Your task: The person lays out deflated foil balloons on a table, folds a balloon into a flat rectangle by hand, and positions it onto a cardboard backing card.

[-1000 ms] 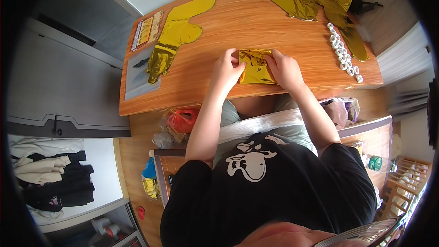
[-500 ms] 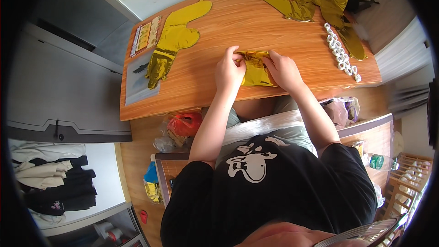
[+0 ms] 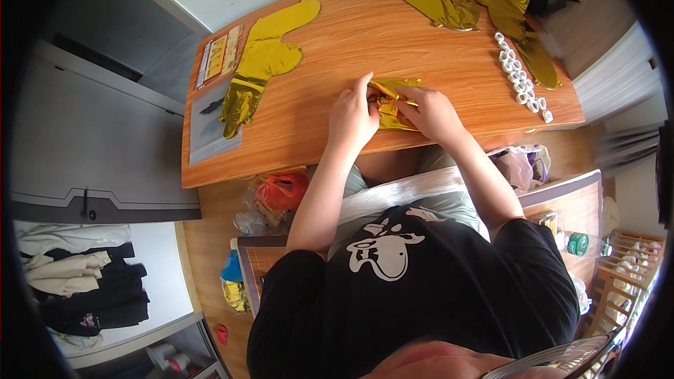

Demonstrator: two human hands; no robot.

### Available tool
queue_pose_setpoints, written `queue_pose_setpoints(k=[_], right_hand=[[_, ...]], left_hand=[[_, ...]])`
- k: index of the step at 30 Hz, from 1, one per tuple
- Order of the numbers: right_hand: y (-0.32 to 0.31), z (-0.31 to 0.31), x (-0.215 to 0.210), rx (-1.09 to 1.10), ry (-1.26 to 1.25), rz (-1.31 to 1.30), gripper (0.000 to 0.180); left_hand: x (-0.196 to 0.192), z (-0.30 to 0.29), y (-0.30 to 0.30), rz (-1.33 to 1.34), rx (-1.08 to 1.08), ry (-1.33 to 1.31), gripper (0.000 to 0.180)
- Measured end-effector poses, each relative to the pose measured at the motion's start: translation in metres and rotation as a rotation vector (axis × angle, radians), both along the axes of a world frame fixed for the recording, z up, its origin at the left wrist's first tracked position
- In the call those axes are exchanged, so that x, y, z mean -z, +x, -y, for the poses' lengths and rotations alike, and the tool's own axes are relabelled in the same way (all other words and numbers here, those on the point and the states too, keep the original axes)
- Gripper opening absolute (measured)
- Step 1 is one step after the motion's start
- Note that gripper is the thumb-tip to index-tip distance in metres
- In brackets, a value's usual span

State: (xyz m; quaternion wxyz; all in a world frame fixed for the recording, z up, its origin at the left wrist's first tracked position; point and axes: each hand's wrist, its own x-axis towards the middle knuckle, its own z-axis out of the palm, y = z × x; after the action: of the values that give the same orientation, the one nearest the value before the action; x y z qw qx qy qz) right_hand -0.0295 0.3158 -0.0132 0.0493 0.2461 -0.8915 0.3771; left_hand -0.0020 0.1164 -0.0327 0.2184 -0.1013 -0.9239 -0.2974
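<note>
A folded gold foil balloon [image 3: 394,98] lies on the wooden table [image 3: 337,49] near its front edge. My left hand [image 3: 352,116] presses on the balloon's left end, fingers on the foil. My right hand [image 3: 430,112] covers its right part and pinches a fold. Both hands hold the same crumpled piece between them, and much of it is hidden under my fingers.
A flat gold foil balloon [image 3: 263,63] lies at the table's left beside a printed card [image 3: 219,56] and a clear bag [image 3: 210,126]. More gold foil [image 3: 463,0] lies at the back right, next to a row of small white rolls [image 3: 521,84]. A red bag [image 3: 281,189] sits below the table.
The foil piece has been folded narrower between my hands, and my left hand has shifted a little onto its left end.
</note>
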Motion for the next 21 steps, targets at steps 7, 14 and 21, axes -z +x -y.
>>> queue_pose_setpoints(k=[7, 14, 21], right_hand=[[0.011, 0.003, 0.022, -0.113, 0.137, -0.312, 0.04], [0.011, 0.004, 0.019, -0.104, 0.148, -0.294, 0.038], [0.006, 0.004, 0.016, -0.107, 0.068, -0.249, 0.036]], left_hand=[[0.004, 0.001, 0.012, -0.034, -0.192, 0.074, 0.062], [-0.005, 0.008, 0.019, 0.203, -0.209, 0.148, 0.049], [-0.002, 0.004, 0.019, 0.062, -0.173, 0.125, 0.042]])
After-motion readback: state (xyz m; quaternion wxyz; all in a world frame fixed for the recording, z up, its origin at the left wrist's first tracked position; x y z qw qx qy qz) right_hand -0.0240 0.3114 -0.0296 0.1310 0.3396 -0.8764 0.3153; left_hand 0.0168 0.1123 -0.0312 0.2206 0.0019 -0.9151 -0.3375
